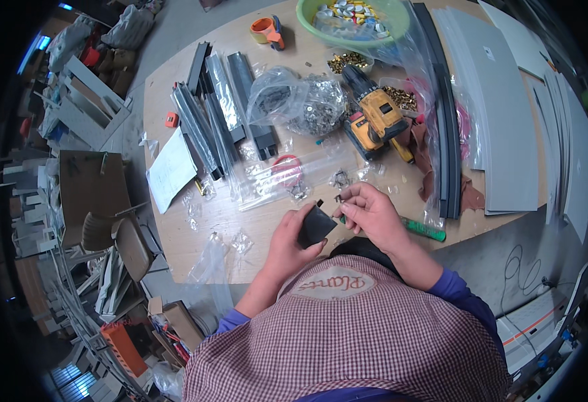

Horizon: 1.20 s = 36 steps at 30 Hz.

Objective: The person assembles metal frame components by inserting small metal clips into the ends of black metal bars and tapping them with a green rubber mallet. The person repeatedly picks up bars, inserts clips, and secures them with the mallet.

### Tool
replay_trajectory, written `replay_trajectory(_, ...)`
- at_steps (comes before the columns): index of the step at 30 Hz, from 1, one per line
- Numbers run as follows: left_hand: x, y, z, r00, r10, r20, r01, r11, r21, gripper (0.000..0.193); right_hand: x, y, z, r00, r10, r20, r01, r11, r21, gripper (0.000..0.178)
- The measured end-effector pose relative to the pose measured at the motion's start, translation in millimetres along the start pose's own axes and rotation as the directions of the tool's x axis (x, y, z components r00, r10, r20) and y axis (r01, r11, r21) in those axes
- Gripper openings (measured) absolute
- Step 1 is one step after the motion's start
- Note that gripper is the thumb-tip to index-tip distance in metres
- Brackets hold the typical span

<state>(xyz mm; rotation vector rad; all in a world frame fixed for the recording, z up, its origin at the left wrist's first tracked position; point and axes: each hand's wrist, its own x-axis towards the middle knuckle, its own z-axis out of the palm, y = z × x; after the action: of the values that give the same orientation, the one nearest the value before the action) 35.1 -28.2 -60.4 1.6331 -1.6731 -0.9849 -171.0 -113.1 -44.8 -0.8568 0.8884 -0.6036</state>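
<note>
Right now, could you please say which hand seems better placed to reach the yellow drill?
Probably the right hand: it's nearer the yellow drill, though pinching a small part; the left hand holds a dark piece.

You have the piece [316, 226] in your left hand [288, 238] and a small part [338, 199] in your right hand [374, 211]. On the table [181, 249], the drill [378, 115] lies ahead of you, the basin [337, 41] behind it. Strips [246, 87] lie to the left, paper [172, 171] beside them; panels [498, 120] lie to the right.

dark grey piece [316, 226] tilts in left grip [290, 236]
</note>
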Motion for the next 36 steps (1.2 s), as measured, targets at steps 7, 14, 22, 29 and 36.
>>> replay_trajectory(7,0.3,13.3,-2.2,0.999,-0.001,0.033,0.001,1.000,-0.003,0.080,-4.3,-6.9,4.9,0.987,-0.161,-0.012,0.159,0.983,-0.090,0.019)
replay_trajectory(14,1.2,18.4,-5.2,0.995,-0.031,0.098,0.032,0.999,-0.007,0.078,-7.8,-6.0,6.1,0.991,-0.130,-0.029,0.129,0.991,-0.045,0.016)
replay_trajectory(22,1.4,18.3,-0.8,0.999,0.005,-0.044,-0.002,0.998,0.055,0.082,-12.9,-14.9,5.1,0.972,-0.227,-0.060,0.209,0.953,-0.218,0.018)
replay_trajectory(29,0.9,18.8,0.3,1.000,0.004,0.020,-0.006,0.995,0.098,0.081,-14.6,-23.9,6.3,0.897,-0.440,-0.039,0.328,0.723,-0.608,0.014)
replay_trajectory(36,16.5,12.9,-50.0,0.869,-0.182,-0.459,0.054,0.959,-0.278,0.071,-6.6,-9.7,-8.5,0.892,-0.433,-0.131,0.314,0.802,-0.509,0.009)
